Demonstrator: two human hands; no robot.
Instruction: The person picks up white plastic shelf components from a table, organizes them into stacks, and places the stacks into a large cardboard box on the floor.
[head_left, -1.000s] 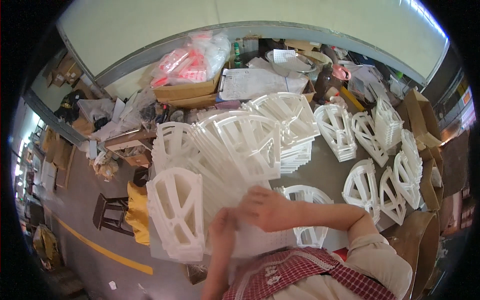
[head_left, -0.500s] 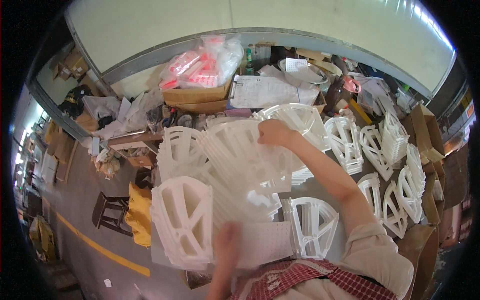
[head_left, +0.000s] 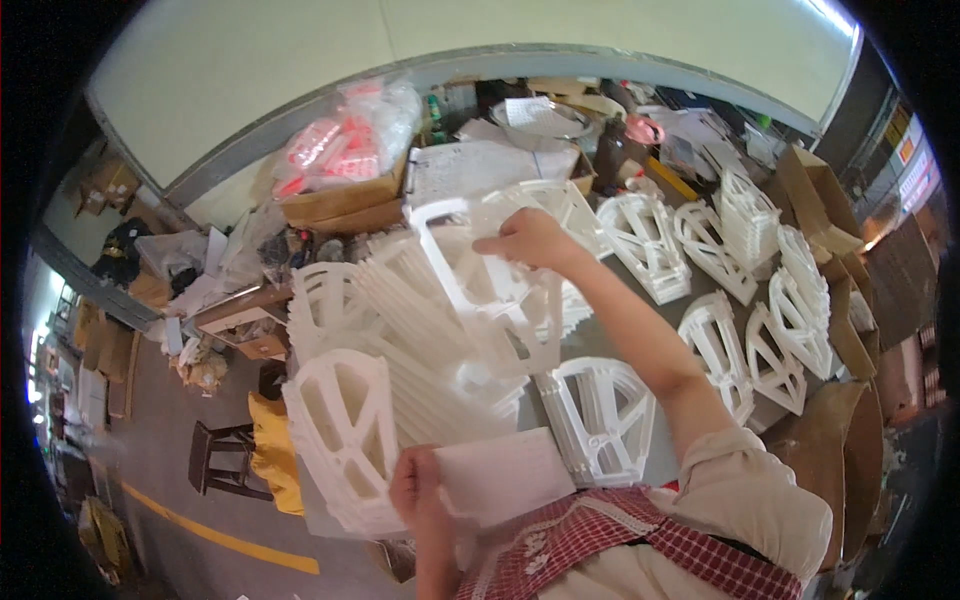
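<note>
My right hand (head_left: 530, 240) is closed on the edge of a white fan-shaped plastic frame (head_left: 447, 270), raised and tilted above the stacks behind it; motion blurs its lower part. Low in the view, my left hand (head_left: 415, 480) is closed at the left edge of a white paper sheet (head_left: 508, 474), its fingers partly hidden. A stack of similar frames (head_left: 345, 430) stands just left of that hand. Right of the paper is another stack (head_left: 605, 415), and more stacked frames (head_left: 320, 300) lie farther back on the left.
More frame stacks (head_left: 645, 240) spread over the right of the grey table, beside open cardboard boxes (head_left: 815, 200). At the back are a box of plastic bags (head_left: 345, 205), a clipboard with papers (head_left: 480, 172) and a metal basin (head_left: 545, 122). A dark stool (head_left: 222, 455) stands left.
My right hand has lifted a single frame clear of the blurred stack. The sheet by my left hand now shows a plain face instead of a dotted one. The whole view has shifted slightly.
</note>
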